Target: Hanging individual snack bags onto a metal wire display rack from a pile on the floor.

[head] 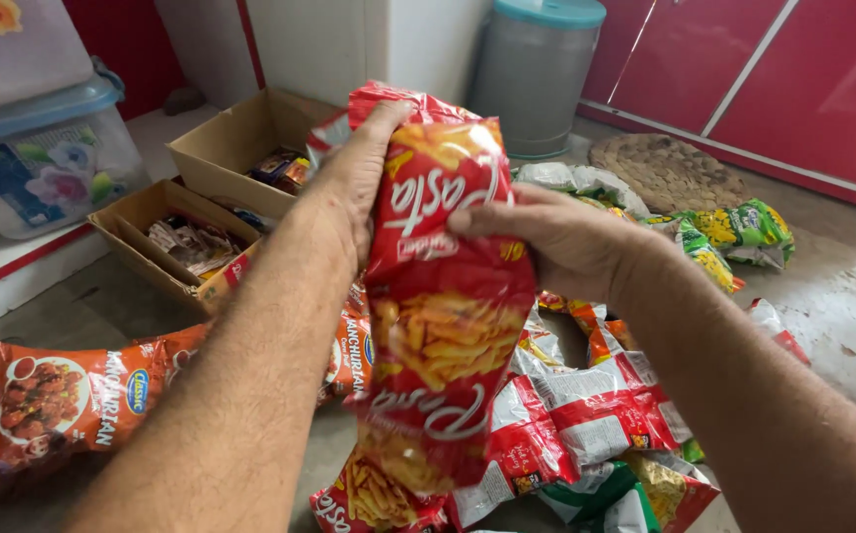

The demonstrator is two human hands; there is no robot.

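Both forearms reach in from below. Left hand [354, 183] grips the top edge of a red pasta packet [443, 296], thumb over its crown; right hand [561, 242] clasps its right side. Packet hangs upright between them, above scattered snack packets [596, 415] on the floor [843, 306].

Place: prob. a home kitchen floor w/ stock lying about, maybe a small home shop; can't tell which.
Landmark: grey lidded bin [537, 74], standing by the back wall.
Right of bin: glossy red cabinet doors [774, 89] running along the wall; round woven mat [667, 171] lying below.
Left of bin: open cardboard boxes [213, 188] sitting w/ small packs; clear storage tub [48, 158] further left.
In front of bin: snack packets [596, 405] piling on bare concrete floor [843, 296].
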